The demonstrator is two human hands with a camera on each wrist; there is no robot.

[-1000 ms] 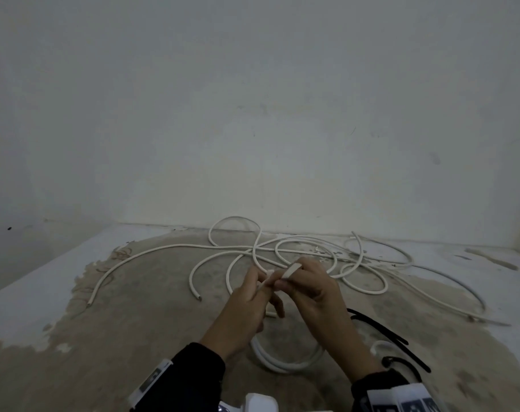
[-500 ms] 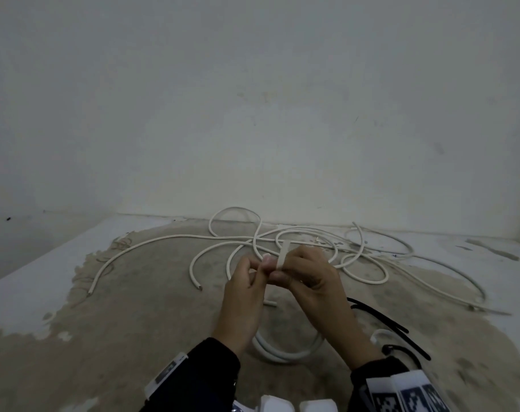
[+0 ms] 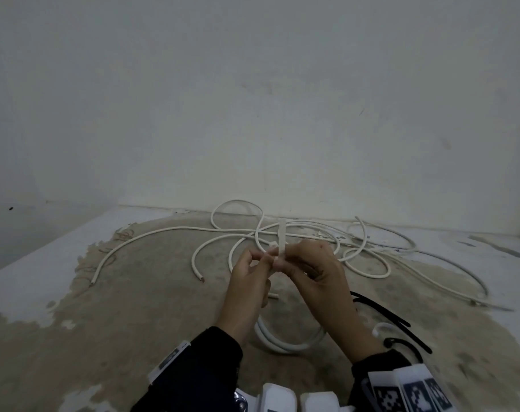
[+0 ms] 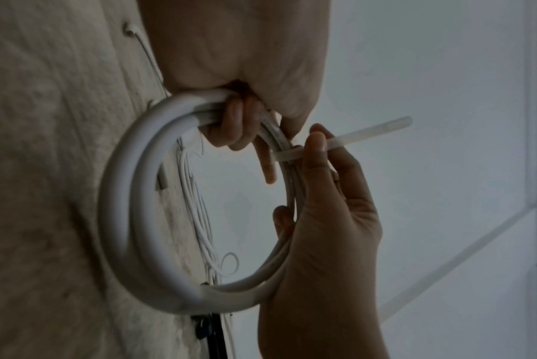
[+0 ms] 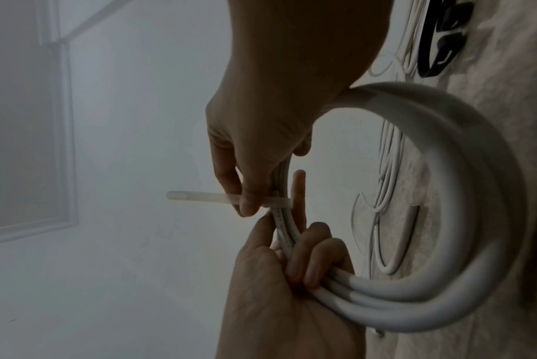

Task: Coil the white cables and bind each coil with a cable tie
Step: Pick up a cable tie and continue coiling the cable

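Note:
A white cable coil hangs upright between my hands above the floor, its several turns showing large in the wrist views. My left hand grips the bundled turns, index finger held straight along them. A white cable tie is looped round the bundle. My right hand pinches the tie's tail between thumb and forefinger right at the bundle. The tail sticks straight up past the fingers.
Several loose white cables sprawl over the worn floor ahead, near the wall. Black cable ties lie to the right of my right forearm, beside a small white loop. White device housings sit at the bottom edge.
The tie's tail has swung from slanting up-right to upright and stands longer above my fingers. Both hands have risen a little and stayed together.

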